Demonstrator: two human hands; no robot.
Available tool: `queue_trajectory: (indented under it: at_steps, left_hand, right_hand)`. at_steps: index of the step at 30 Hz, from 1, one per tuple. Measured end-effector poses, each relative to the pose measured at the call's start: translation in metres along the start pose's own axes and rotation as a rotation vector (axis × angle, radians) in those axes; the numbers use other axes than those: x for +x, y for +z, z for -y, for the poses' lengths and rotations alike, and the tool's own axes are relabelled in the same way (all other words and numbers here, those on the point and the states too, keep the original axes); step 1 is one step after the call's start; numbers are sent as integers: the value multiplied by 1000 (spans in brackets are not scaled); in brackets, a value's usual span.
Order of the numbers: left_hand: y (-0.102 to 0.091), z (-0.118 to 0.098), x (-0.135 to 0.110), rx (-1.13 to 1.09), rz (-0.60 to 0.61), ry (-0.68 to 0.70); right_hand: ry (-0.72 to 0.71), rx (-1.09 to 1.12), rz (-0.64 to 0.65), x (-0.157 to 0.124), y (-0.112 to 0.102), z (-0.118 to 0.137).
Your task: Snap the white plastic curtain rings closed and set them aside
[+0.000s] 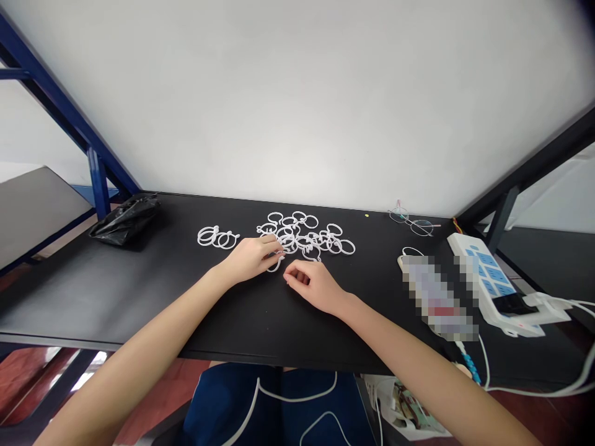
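A loose pile of white curtain rings [297, 238], each an open-looking hoop with small knobs, lies on the black table [223, 328]. At the pile's near left edge is my left hand [248, 257], its fingers closed on one white curtain ring [274, 266] that partly shows beneath them. Just right of it, in front of the pile, my right hand [318, 286] is curled with thumb and forefinger tips together. Whatever may be in that pinch is too small to make out. Several more rings [217, 238] form a separate small group left of my left hand.
A black plastic bag [127, 220] sits at the far left. On the right are eyeglasses [421, 227], a blurred-out phone [437, 297] on a cable and a white power strip [493, 282] with a plugged-in charger. A white wall [297, 111] rises behind the table.
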State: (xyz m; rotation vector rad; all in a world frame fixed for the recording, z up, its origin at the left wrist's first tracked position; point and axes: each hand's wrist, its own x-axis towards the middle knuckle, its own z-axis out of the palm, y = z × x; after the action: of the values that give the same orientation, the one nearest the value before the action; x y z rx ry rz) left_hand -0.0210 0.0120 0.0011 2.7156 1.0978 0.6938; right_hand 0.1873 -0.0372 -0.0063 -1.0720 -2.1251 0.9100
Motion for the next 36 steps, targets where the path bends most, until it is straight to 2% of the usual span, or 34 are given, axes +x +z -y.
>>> queue_trajectory:
  at_steps: [12, 17, 24, 36]
  left_hand:
    - [-1, 0, 0, -7, 2, 6]
    - [2, -4, 0, -33, 23, 59]
    - [5, -9, 0, -31, -44, 108]
    - [4, -9, 1, -16, -35, 93]
  right_hand:
    - [-1, 0, -9, 0, 1, 0]
    - [1, 9, -8, 0, 0, 1]
    - [-16, 32, -24, 1, 1, -1]
    - [-18, 34, -21, 1, 0, 0]
